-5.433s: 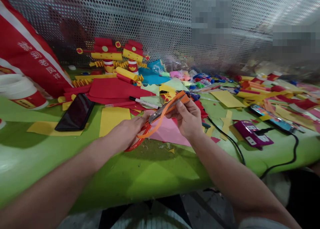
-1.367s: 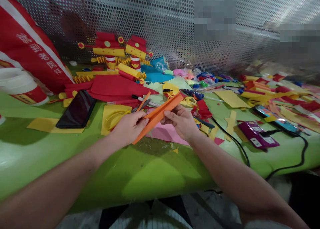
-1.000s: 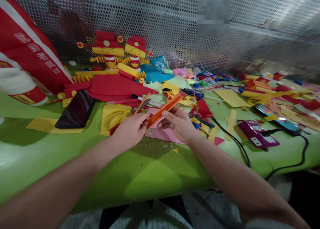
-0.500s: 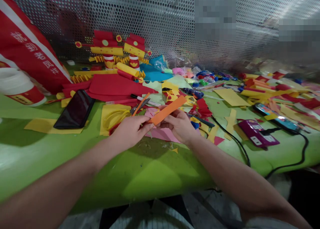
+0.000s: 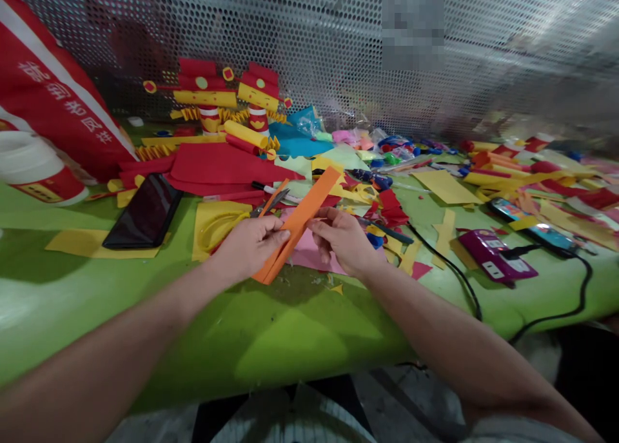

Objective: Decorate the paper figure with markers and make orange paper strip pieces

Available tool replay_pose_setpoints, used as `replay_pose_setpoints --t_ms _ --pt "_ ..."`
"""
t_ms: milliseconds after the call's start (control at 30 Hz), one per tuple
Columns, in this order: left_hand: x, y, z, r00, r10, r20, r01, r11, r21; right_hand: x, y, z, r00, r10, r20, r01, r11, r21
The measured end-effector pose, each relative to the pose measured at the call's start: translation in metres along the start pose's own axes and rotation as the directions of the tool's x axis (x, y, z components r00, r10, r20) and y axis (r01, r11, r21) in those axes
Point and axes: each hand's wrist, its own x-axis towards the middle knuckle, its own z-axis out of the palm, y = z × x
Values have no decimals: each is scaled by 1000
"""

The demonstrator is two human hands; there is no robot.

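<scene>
A folded or layered orange paper strip [image 5: 309, 204] slants between my hands, its lower end showing two edges side by side. My left hand [image 5: 251, 246] pinches its left edge between thumb and fingers. On the other edge, the fingertips of my right hand [image 5: 343, 236] are closed at the paper, the remaining fingers curled below. Beneath the strip lies a sheet of pink paper [image 5: 309, 253]. Just beyond my left hand are scissors with yellow handles [image 5: 217, 227], their blades partly hidden, and a narrow orange strip [image 5: 273, 198].
Left of my hands lie a black phone [image 5: 145, 214] and a paper cup [image 5: 41, 172]. Red paper sheets [image 5: 217, 169] and two paper figures [image 5: 207, 98] stand behind. To the right are paper scraps, a purple power adapter [image 5: 496, 256] and its black cable [image 5: 449, 269].
The orange strip has turned steeper, and its lower end now shows below my left hand. My right hand has shifted slightly, its fingers now at the strip's right edge.
</scene>
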Motion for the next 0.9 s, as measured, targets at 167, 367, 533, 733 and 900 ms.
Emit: replay_pose_setpoints --t_ms 167,367,533,733,900 --pt "-3 3 2 995 93 19 -94 992 86 -4 2 2 997 -34 65 34 999 0" --pt "0 -2 0 999 -36 -3 34 977 -212 0 5 5 996 -77 35 73 993 97" --pt "3 -8 1 989 -144 30 140 849 -509 1 3 2 986 -133 103 114 978 177" --pt "1 -4 6 998 -62 22 66 911 -408 -2 3 6 986 -92 139 55 968 246" --pt "0 2 9 1000 6 21 -3 993 -117 -4 6 12 998 -46 39 37 980 195"
